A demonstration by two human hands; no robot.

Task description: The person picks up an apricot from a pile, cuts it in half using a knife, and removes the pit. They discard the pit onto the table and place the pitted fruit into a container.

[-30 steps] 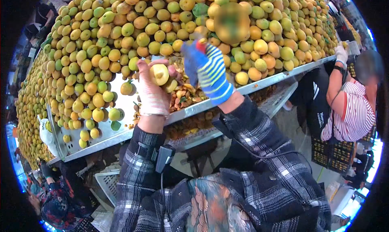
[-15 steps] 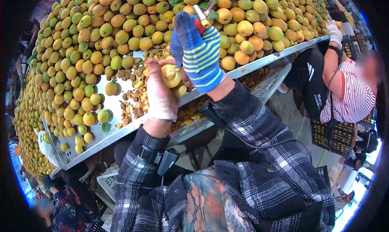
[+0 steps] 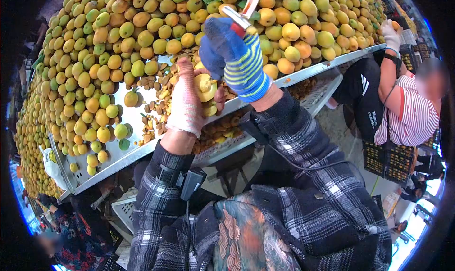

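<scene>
My left hand (image 3: 186,103), in a pale glove that leaves the fingertips bare, is closed around a cut apricot (image 3: 207,88). The fruit's pale yellow inner face is turned upward. Right beside it, my right hand (image 3: 242,65), in a blue and yellow striped glove, is wrapped around a metal tool (image 3: 238,19) with a red part at the fist. The tool's curved end points up, away from the apricot. Beneath my left hand, apricot stones and scraps (image 3: 159,98) lie on the metal tray (image 3: 124,124).
Whole apricots (image 3: 147,43) are heaped over the tray. A perforated white crate (image 3: 225,143) with apricot pieces sits under its front edge. At the right, a person (image 3: 412,105) in a striped shirt holds a fruit; another person (image 3: 83,240) is at lower left. Dark crates (image 3: 391,162) stand at right.
My right hand has moved slightly right and its fist has turned, tilting the tool. My left hand has shifted a little toward me, and more of the apricot's cut face shows.
</scene>
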